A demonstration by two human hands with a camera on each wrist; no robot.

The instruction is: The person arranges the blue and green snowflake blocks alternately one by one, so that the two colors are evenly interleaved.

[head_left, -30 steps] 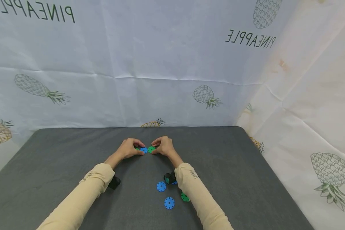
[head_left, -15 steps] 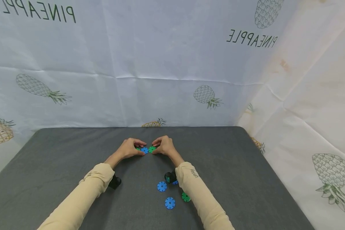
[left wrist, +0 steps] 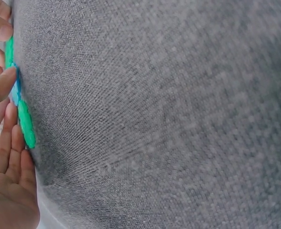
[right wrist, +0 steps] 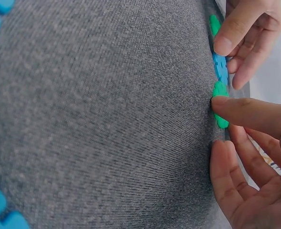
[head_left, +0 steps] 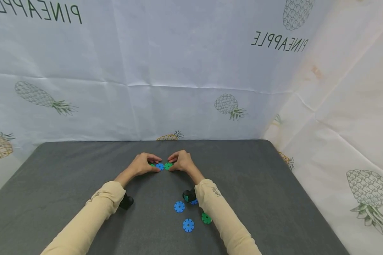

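Observation:
Three notched discs stand in a row between the hands near the table's far side: a green one [left wrist: 26,124] at the left end, a blue one [head_left: 160,166] in the middle, a green one [head_left: 168,166] on the right. The left hand [head_left: 142,164] pinches the blue disc with thumb and fingers and partly covers the left green disc. The right hand [head_left: 182,162] pinches the right green disc, its thumb on the near face in the right wrist view. The blue and right green discs meet at their edges; whether their notches interlock I cannot tell.
Nearer on the grey table [head_left: 255,198] lie two blue discs [head_left: 179,207] [head_left: 188,225], a green disc [head_left: 206,218] beside the right sleeve, and another blue disc [head_left: 194,202] partly behind the black wrist camera [head_left: 189,196]. A white pineapple-print cloth [head_left: 178,71] hangs behind.
The hands and the discs between them hold almost the same position. The view has shifted slightly.

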